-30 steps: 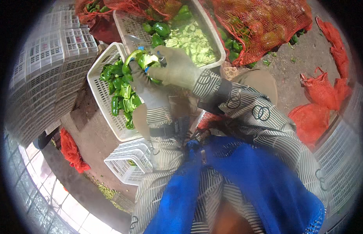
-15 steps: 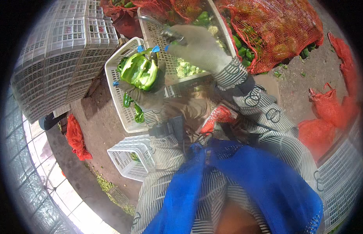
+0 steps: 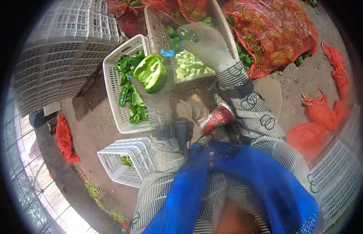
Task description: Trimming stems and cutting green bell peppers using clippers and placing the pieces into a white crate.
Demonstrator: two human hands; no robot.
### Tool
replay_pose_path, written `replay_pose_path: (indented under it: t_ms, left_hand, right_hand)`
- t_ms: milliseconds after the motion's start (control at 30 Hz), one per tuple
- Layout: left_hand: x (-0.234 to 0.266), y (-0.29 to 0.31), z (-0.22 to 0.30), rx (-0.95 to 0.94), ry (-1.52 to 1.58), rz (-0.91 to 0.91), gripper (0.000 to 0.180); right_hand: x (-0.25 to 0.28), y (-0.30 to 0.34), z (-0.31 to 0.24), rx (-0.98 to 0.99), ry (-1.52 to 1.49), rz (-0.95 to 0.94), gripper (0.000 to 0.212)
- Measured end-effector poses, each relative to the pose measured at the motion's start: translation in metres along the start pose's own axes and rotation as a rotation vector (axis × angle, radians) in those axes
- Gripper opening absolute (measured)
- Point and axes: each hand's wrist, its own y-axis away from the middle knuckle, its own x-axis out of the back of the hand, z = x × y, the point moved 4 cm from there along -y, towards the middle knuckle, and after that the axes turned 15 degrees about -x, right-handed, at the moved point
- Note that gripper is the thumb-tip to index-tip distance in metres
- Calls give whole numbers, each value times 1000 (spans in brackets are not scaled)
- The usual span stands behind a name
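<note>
My gloved left hand [image 3: 150, 95] is closed round a halved green bell pepper [image 3: 151, 73], its pale hollow inside showing, above the right side of a white crate [image 3: 112, 105]. Pieces of green pepper [image 3: 128, 87] lie in that crate. My gloved right hand [image 3: 208, 45] hovers over a second crate [image 3: 151, 29], which holds pale green pepper cores [image 3: 189, 64] and some dark green peppers. Its fingers are curled together, with something dark between the tips that I cannot make out. Both gloves have blue on some fingertips.
A red mesh sack [image 3: 273, 35] full of peppers lies at the far right. Stacked white crates [image 3: 64, 58] stand at the left. A smaller crate [image 3: 124, 160] lies tipped near my left arm. Red mesh bags [image 3: 64, 140] lie on the floor, with scraps about.
My left hand has shifted slightly right with the pepper, which has turned. My right hand has moved a little right over the cores. More pepper pieces show in the left crate.
</note>
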Motion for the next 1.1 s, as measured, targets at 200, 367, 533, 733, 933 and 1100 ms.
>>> replay_pose_path:
  t_ms: [200, 367, 533, 733, 933, 1100]
  left_hand:
    - [6, 10, -11, -37, 188, -173, 100]
    - [6, 14, -53, 644, 945, -48, 108]
    - [36, -22, -28, 734, 989, 40, 94]
    - [90, -82, -209, 247, -58, -178, 67]
    - [-73, -68, -201, 63, 108, -796, 50]
    - [-221, -6, -161, -162, 397, -1525, 41]
  right_hand:
    - [-44, 13, -36, 113, 306, -315, 41]
    - [-84, 28, -37, 147, 258, -440, 35]
    - [-63, -1, 14, -326, -107, -238, 32]
    - [-33, -43, 64, -368, 496, -158, 44]
    - [-35, -44, 144, -605, 216, -24, 43]
    - [-12, -45, 151, -695, 26, 72, 44]
